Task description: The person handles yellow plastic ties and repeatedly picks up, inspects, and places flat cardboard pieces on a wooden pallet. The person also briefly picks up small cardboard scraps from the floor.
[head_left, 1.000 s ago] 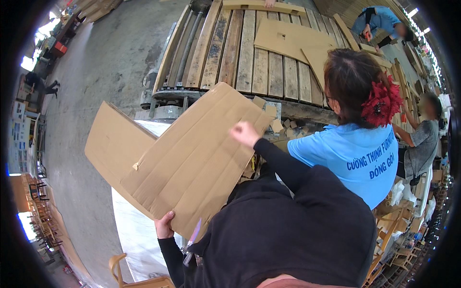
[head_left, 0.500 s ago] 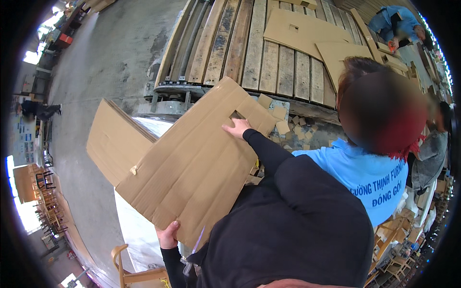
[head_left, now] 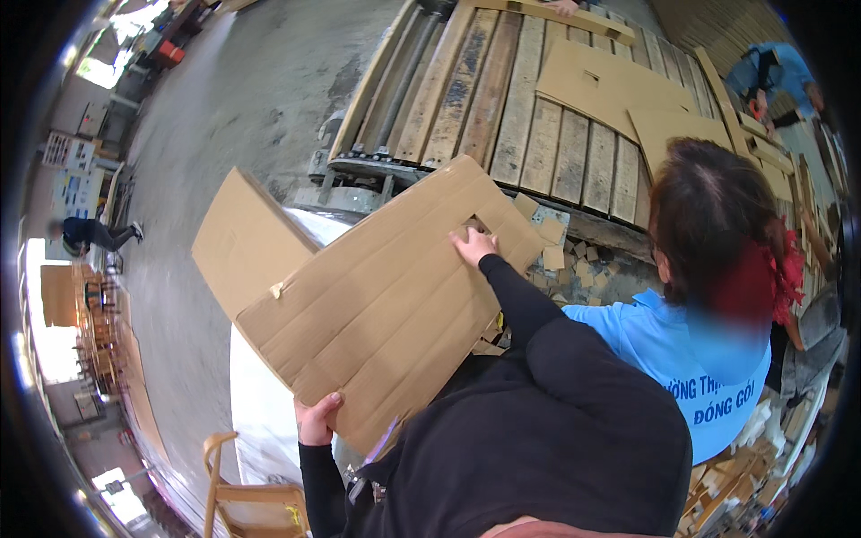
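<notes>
Brown cardboard is held in the left hand's grip (head_left: pixel 317 420), closed on the edge of a large sheet (head_left: pixel 377 314) at lower left of centre, thumb on top. The right hand's grip (head_left: pixel 474 247) is at a small hole (head_left: pixel 473 222) near the sheet's upper-right end; whether its fingers pinch anything I cannot tell. The sheet slants across the middle of the frame. To work neatly at the hole, I would keep the left hold firm and the right fingers close to the cut edge, so the creased board does not bend or tear. Further out, more cardboard (head_left: pixel 247 229) shows at left, scraps (head_left: pixel 578 266) lie right of the sheet, and a slatted wooden platform (head_left: pixel 489 99) spans the top.
</notes>
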{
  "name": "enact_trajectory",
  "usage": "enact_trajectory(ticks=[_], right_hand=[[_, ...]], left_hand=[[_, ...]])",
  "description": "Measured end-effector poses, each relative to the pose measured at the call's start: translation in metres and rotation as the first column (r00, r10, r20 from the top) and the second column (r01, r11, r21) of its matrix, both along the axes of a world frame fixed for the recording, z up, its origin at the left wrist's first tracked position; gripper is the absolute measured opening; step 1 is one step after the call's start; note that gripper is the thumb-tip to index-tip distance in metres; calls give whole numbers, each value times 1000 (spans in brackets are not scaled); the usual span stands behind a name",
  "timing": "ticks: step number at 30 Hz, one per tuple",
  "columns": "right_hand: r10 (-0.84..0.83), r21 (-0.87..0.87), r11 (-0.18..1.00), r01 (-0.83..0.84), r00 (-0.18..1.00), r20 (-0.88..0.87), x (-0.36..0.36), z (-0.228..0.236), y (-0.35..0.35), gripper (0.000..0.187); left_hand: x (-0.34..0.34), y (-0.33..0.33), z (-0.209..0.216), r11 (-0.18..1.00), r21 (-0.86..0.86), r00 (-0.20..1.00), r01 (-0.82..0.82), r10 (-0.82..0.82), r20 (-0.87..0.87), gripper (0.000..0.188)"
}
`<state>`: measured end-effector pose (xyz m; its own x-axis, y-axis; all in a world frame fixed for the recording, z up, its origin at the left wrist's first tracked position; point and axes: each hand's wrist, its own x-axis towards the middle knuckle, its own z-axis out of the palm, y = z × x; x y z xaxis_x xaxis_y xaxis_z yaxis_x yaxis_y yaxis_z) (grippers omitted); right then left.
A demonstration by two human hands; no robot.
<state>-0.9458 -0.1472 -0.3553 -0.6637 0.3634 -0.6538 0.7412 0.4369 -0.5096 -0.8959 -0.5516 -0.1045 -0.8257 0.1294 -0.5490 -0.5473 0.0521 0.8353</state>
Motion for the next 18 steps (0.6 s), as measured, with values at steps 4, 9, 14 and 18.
enact_trajectory(ticks=[4,9,14,18], right_hand=[[12,130,991,-23,996,83,-32,38,-5,68],[421,329,884,-331,262,-868,-18,141,-142,45],[535,517,610,-601,-169,-828,25,191,-201,45],[654,497,497,-711,-69,-753,33,182,-206,59]], left_hand=[[1,-3,-5,998,-4,998,-61,61,8,48],[-3,-15,-11,999,37,1000,-22,22,-3,52],[-3,-19,-13,999,32,997,-22,24,-75,41],[-6,-17,-18,998,-24,998,-60,60,-30,38]])
